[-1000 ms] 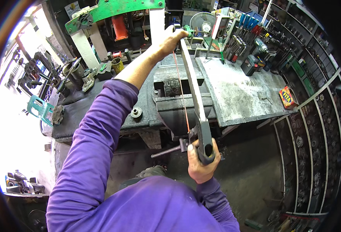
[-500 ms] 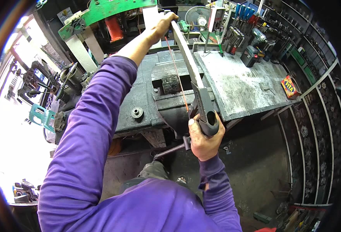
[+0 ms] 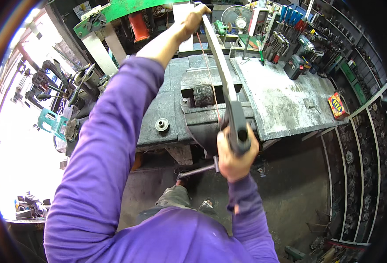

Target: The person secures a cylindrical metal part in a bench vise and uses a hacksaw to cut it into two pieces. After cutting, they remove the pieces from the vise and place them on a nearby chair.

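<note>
I hold a hacksaw (image 3: 223,74) with both hands. My right hand (image 3: 233,154) grips its dark handle near my body. My left hand (image 3: 192,18) holds the far end of the grey frame, arm stretched out in a purple sleeve. The thin orange blade runs below the frame, over a round metal piece (image 3: 204,95) clamped in the dark bench vise (image 3: 202,111). The vise handle bar (image 3: 198,170) sticks out below the bench.
A grey metal workbench top (image 3: 285,101) lies to the right, with an orange box (image 3: 337,106) at its corner. Tools hang on racks at the back right. A green machine arm (image 3: 127,8) is overhead at the back. A small fan (image 3: 239,17) stands behind.
The saw has moved forward, away from me. My left arm is more stretched out and my right hand sits closer to the vise.
</note>
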The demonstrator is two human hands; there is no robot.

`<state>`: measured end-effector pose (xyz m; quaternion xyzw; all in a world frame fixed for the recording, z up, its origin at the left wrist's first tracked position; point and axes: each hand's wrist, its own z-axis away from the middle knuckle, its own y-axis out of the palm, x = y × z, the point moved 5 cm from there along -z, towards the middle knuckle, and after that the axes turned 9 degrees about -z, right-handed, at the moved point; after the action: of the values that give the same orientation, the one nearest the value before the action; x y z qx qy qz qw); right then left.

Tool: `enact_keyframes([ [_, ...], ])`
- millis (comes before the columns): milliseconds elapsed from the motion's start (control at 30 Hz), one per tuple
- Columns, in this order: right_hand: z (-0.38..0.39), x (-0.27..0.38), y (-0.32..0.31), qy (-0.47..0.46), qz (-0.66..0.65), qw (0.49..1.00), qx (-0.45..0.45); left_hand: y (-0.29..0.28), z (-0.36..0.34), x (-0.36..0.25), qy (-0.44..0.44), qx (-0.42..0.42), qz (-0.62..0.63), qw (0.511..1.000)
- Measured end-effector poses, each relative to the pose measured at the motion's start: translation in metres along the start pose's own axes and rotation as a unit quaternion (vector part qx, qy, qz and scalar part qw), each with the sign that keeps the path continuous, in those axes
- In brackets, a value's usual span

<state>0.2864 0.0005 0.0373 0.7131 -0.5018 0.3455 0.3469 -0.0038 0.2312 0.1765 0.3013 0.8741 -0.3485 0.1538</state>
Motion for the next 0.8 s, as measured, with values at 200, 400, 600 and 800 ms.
enact_keyframes([
  [200, 0.073, 0.021, -0.036, 0.039, 0.097, 0.994, -0.008, 0.012, 0.068, -0.058, 0.119, 0.012, -0.237, 0.964],
  [400, 0.093, 0.060, -0.045, 0.001, 0.085, 0.996, 0.017, 0.030, 0.114, -0.067, -0.081, 0.037, -0.038, 0.995],
  [600, -0.004, -0.011, 0.001, -0.007, -0.011, 1.000, 0.008, 0.013, -0.012, 0.033, -0.162, 0.006, 0.191, 0.968],
  [800, 0.109, 0.043, -0.049, -0.001, 0.103, 0.994, 0.024, 0.023, 0.108, -0.069, 0.062, 0.026, -0.112, 0.991],
])
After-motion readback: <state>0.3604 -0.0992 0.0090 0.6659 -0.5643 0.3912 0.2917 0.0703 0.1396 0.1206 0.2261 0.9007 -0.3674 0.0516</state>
